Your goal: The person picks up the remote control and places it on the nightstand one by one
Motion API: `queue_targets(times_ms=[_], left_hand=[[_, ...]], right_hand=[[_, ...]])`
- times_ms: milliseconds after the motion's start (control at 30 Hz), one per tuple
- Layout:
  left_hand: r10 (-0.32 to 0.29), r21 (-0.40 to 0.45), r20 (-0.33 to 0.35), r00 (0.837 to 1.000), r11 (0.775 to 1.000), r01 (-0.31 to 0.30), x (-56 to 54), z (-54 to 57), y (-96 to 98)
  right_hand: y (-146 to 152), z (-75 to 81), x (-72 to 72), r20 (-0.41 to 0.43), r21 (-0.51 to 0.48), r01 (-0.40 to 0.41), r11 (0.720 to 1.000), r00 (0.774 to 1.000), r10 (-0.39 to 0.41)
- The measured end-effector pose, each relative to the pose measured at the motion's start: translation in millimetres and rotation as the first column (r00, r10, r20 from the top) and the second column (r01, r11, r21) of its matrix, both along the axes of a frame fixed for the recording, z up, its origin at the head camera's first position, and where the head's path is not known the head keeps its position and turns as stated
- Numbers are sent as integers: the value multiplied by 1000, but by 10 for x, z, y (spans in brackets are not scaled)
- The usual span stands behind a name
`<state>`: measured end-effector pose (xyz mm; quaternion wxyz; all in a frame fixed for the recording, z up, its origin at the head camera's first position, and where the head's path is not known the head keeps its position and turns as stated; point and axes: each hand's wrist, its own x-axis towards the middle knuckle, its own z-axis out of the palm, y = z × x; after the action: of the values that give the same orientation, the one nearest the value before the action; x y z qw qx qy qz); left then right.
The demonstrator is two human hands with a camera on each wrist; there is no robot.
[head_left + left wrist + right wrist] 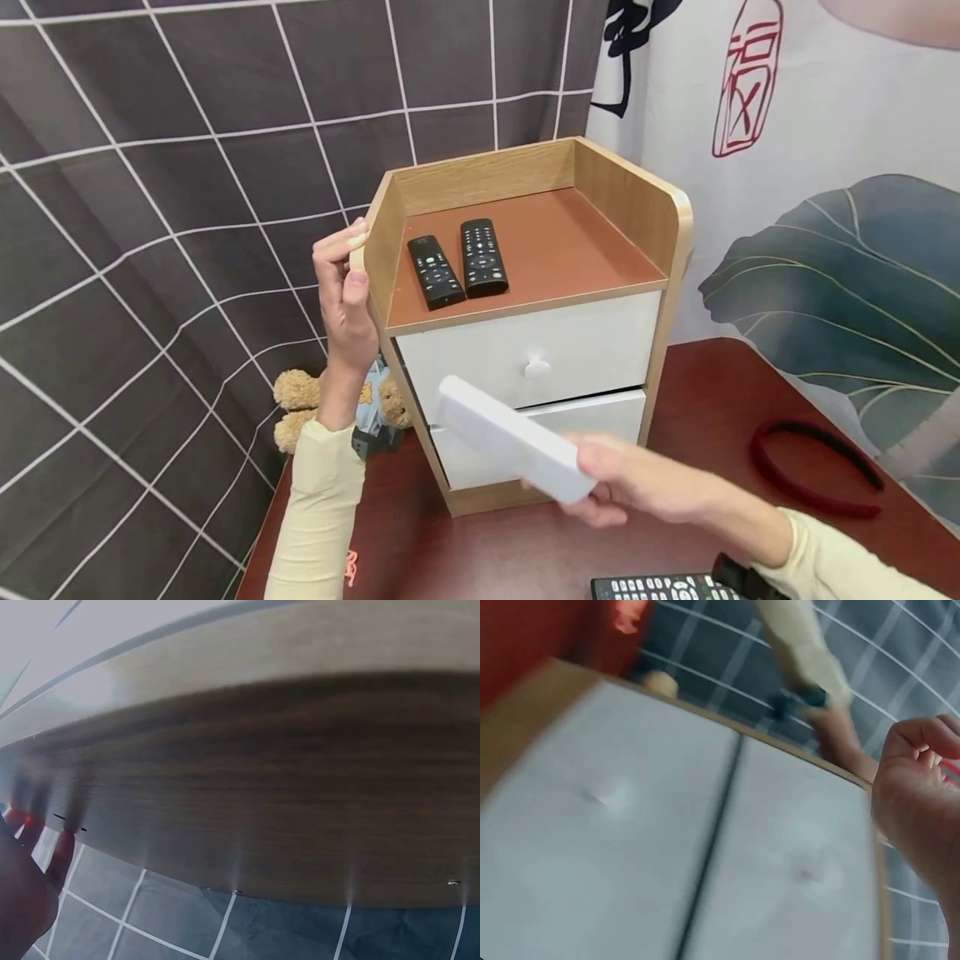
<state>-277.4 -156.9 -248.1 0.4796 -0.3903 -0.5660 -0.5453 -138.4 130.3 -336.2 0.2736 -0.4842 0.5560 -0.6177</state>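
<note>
A small wood-edged cabinet (528,500) stands before me with two white drawers (480,358). My left hand (348,308) is up at its left side panel, fingertips touching the outer face and thumb by the front edge. In the left wrist view, the fingers (61,859) of that hand lie fairly straight against the panel. My right hand (637,479) grips one end of a white oblong block (517,437), blurred, in front of the drawers; its kind cannot be made out. Two black remote controls (437,273) lie side by side on the brown cabinet top.
Another black remote control (652,588) lies at the table's near edge. A dark red headband (817,467) rests on the table (720,400) at right. A plush toy (296,408) sits behind my left forearm. Grid-patterned curtain (225,192) hangs behind and left.
</note>
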Motion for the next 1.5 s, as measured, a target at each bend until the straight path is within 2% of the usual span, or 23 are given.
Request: queue_targets(times_ms=[100,200,333,467,500,533,567,600,633,667,733,767,833,867,933,1033,1100,1167,1367,1500], left_hand=[[1,9,0,1000,1000,-1,5,8,-34],[4,4,1,1000,1000,-4,-3,21,-38],[4,10,-1,1000,1000,-4,-5,27,-31],[5,6,-1,1000,1000,-5,8,7,-30],[8,4,0,1000,1000,-8,11,3,-33],[9,4,-1,1000,1000,-9,9,-4,-35],[13,8,-1,1000,1000,-13,7,-5,-38],[16,13,-2,1000,1000,-16,5,-2,-41],[19,19,-2,1000,1000,-19,2,3,-46],[23,23,-2,1000,999,-23,-1,11,-51],[23,35,2,1000,999,-23,-8,27,-57],[21,40,6,1000,999,-21,-10,33,-57],[14,47,10,1000,999,-14,-12,32,-52],[10,48,12,1000,999,-11,-12,27,-46],[2,54,13,1000,999,-2,-10,16,-28],[-10,52,9,1000,999,9,-12,5,0],[-12,46,4,1000,999,12,-18,9,12],[-10,41,0,1000,999,10,-25,11,19],[22,49,4,1000,999,-22,-31,8,-2],[35,48,5,999,998,-35,-28,6,-26]], right_hand=[[91,365,-80,-40,-41,80,996,996,-81],[169,746,-170,-6,-21,246,969,969,-246],[192,1229,-334,77,31,436,900,896,-437],[168,1509,-457,39,103,534,839,841,-539],[160,1558,-480,19,136,568,812,818,-575],[152,1597,-501,-20,167,613,772,785,-619],[144,1630,-521,-83,192,665,722,744,-663],[132,1656,-540,-139,210,720,662,692,-708],[116,1675,-560,-216,218,777,591,629,-747],[96,1688,-578,-319,213,837,504,547,-774],[50,1687,-611,-511,163,930,330,366,-778],[25,1678,-625,-590,126,959,254,278,-758],[-26,1649,-646,-714,59,990,124,129,-688],[-47,1631,-655,-758,31,996,78,74,-648],[-76,1597,-675,-808,-2,999,34,19,-589],[-97,1566,-700,-851,-29,1000,-1,-25,-524],[-100,1561,-716,-865,-38,999,-13,-40,-500],[-102,1562,-727,-873,-38,999,-20,-43,-486],[-165,1571,-783,-877,2,1000,-29,-12,-480],[-229,1579,-829,-893,28,999,-41,7,-449]])
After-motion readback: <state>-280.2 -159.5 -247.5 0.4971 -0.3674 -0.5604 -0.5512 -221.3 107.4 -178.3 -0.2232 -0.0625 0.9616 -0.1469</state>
